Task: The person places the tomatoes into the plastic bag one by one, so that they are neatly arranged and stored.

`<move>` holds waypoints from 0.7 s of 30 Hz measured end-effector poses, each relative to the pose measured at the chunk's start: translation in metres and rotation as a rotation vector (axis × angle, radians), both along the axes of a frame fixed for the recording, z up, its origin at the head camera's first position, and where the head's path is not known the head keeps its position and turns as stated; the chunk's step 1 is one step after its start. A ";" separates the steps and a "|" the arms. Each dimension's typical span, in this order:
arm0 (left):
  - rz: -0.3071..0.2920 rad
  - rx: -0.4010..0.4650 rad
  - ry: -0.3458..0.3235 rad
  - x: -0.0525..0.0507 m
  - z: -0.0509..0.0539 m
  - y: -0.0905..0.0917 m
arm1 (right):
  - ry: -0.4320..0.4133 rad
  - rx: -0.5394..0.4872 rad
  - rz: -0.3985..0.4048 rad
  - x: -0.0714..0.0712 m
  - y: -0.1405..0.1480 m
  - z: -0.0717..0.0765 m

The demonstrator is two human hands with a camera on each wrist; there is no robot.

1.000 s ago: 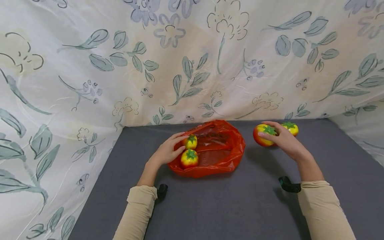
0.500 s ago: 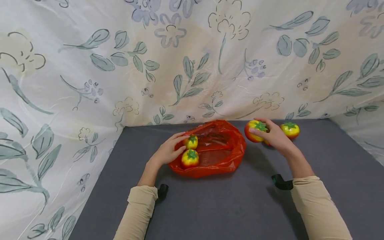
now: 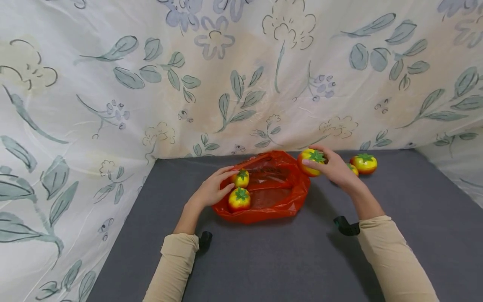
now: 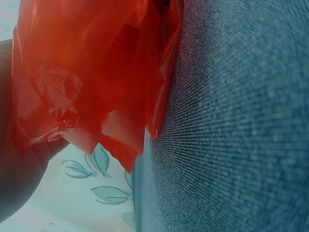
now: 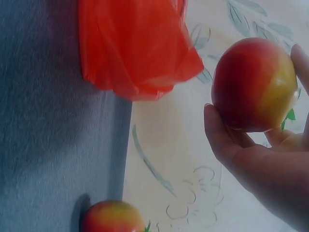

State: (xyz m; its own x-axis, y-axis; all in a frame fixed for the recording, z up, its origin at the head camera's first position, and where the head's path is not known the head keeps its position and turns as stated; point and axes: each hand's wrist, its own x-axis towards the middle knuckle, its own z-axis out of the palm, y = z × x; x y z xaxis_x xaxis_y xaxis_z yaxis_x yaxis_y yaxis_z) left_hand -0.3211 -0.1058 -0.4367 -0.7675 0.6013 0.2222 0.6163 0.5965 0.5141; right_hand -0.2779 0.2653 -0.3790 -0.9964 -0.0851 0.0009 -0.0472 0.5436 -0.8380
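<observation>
Near: 2 beige sleeves (image 3: 392, 256), mine, slanting inward over 1 dark grey table (image 3: 271, 264); broad room to move lies between my forearms.

Middle: 1 red bag (image 3: 299, 199), mouth upward, rim crumpled. Contents, against its left side: 1 near fruit (image 3: 239, 202) and 1 far fruit (image 3: 243, 179), side by side, red-yellow with green leafy tops. Only the head view shows these 2; the left wrist view gives the bag's creased outer film, lying across part of my hand.

Left hand (image 3: 211, 188): back upward, at the bag's left rim; thumb and fingers parted, hooked over the film, gripping it.

Right hand (image 3: 337, 168): reaching in from the right, pinching 1 held fruit (image 3: 310, 155), thumb on the near side, fingers on the far side. Held fruit: raised above the table, overlapping the bag's far right rim in the head view. The right wrist view shows its smooth red underside and a gap between it and the film.

Far right: 2 loose fruits (image 3: 364, 164) on the table, 1 partly hidden by my right hand.

Farthest: 1 floral sheet (image 3: 241, 54), along the table's far edge, just behind the bag; room there is narrow.
</observation>
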 end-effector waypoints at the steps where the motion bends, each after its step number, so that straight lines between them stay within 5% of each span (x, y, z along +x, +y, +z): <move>1: 0.000 -0.001 0.001 0.000 0.000 0.000 | 0.000 -0.001 0.004 -0.001 -0.003 0.000; 21: 0.006 -0.003 0.003 0.000 0.002 0.001 | -0.020 -0.070 0.041 -0.013 -0.029 -0.003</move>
State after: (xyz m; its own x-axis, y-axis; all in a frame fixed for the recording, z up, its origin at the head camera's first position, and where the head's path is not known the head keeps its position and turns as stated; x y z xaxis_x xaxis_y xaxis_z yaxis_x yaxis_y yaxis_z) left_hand -0.3212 -0.1053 -0.4346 -0.7706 0.5972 0.2228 0.6142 0.6021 0.5101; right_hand -0.2904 0.2362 -0.3823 -0.9919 -0.1263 -0.0110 -0.0515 0.4812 -0.8751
